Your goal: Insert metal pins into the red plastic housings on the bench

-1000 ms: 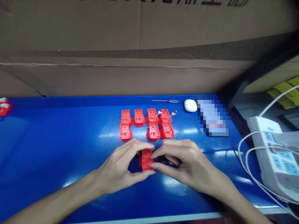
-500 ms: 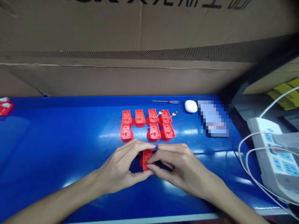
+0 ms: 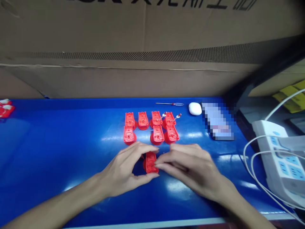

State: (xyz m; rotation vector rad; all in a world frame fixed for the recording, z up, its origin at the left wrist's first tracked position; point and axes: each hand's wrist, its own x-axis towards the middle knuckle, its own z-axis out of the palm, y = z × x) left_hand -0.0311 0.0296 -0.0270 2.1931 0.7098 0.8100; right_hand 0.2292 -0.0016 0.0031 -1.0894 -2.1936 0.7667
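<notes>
Left hand (image 3: 126, 168) clamps the shell (image 3: 151, 163) end to end, long axis running away from the person; right hand (image 3: 193, 167), fingertips together, hovers at its right edge, contact unclear.

Left grip (image 3: 122, 168) curved in a C, thumb nearside, fingers arched farside; left forearm (image 3: 62, 203) runs back and outward from it. Right grip (image 3: 194, 168) just beside that opening, blurred, thumb and forefinger tips close together; right forearm (image 3: 245, 206) angles back.

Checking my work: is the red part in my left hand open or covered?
Open: the red part shows its hollow inside, uncovered.
</notes>
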